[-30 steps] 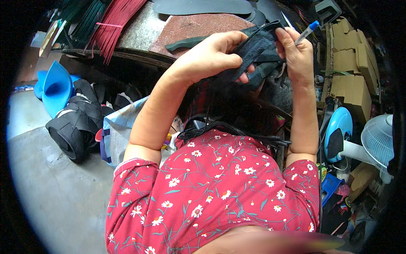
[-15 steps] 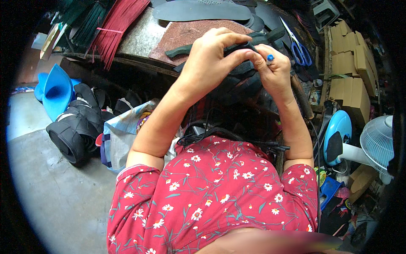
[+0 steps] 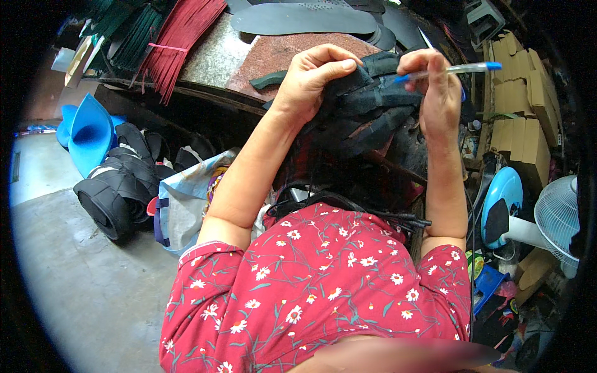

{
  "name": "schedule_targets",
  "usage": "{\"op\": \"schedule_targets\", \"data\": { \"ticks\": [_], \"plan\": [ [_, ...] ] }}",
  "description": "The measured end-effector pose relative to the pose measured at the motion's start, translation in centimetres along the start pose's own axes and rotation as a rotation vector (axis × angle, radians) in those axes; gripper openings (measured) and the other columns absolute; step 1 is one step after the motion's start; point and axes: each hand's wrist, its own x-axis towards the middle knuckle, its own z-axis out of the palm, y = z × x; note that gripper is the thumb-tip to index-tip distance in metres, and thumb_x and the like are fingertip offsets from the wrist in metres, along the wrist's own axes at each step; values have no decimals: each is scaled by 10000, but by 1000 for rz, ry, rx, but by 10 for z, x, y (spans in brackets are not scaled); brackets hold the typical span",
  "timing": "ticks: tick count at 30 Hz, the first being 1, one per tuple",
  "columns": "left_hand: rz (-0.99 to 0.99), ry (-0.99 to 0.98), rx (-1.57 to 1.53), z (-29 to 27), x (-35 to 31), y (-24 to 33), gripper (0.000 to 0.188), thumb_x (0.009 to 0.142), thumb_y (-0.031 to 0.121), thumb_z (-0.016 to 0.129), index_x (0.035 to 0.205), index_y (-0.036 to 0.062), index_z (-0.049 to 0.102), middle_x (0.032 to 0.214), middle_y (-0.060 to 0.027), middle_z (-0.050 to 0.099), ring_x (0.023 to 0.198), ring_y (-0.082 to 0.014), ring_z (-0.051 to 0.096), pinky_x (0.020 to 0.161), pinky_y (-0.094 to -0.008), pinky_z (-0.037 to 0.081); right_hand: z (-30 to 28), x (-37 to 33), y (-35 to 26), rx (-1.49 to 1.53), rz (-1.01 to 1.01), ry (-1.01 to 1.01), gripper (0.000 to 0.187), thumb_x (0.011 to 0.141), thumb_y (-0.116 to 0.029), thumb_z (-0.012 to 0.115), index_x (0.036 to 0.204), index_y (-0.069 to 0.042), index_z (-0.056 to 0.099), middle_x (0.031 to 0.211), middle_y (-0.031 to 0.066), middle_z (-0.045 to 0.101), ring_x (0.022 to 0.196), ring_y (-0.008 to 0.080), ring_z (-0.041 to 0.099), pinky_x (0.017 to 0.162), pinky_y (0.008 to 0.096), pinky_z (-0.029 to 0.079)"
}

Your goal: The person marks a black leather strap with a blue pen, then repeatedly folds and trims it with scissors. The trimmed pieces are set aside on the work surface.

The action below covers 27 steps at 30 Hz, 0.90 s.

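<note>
Left hand (image 3: 317, 81) pinches a flat black fabric-like strip (image 3: 353, 82) at its near-left edge, thumb against fingers, probably to steady it. Right hand (image 3: 438, 87), slightly blurred, is closed around a slim clear pen with blue ends (image 3: 476, 68), held between the fingers with one end toward the strip, likely for easy control; can't tell if fingertips touch the material. Between and below the hands: a loose pile of dark overlapping strips (image 3: 379, 121), presumably bunched there for easy reach. Beyond left hand, a speckled grey bench (image 3: 208, 53) carries a rough reddish-brown slab (image 3: 273, 51) and a long grey sole-shaped sheet (image 3: 305, 20); a tied bundle of thin red strips (image 3: 177, 53) lies left of it. Right of right hand: stacked brown cardboard boxes (image 3: 522, 133), a white-and-blue fan (image 3: 556, 205) nearer the body. Low left of left hand: rolled black pieces (image 3: 112, 196) on a grey floor (image 3: 81, 267).
</note>
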Motion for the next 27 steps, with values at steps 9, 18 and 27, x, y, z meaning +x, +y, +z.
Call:
{"op": "schedule_targets", "data": {
  "ticks": [9, 18, 27],
  "plan": [
    [61, -68, 98, -4, 1, -1, 128, 830, 84, 698, 939, 16, 692, 889, -42, 688, 844, -100, 618, 816, -239, 480, 14, 15, 5, 267, -3, -163, 127, 941, -139, 597, 984, -45, 524, 918, 118, 679, 810, 176, 680, 728, 301, 574],
    [32, -67, 160, -3, 0, -1, 124, 831, 84, 692, 931, 11, 699, 868, -29, 680, 829, -86, 609, 807, -230, 470, 19, 14, 13, 227, -20, -160, 140, 923, -138, 626, 984, -44, 541, 865, 84, 665, 803, 152, 674, 719, 283, 576],
    [-15, -71, 183, -3, 1, -1, 144, 830, 93, 697, 944, 5, 700, 872, -27, 681, 830, -84, 607, 807, -225, 465, 17, 13, 13, 231, 12, -139, 150, 915, -138, 635, 1004, -42, 562, 851, 70, 656, 799, 147, 677, 718, 289, 586]
  ]
}}
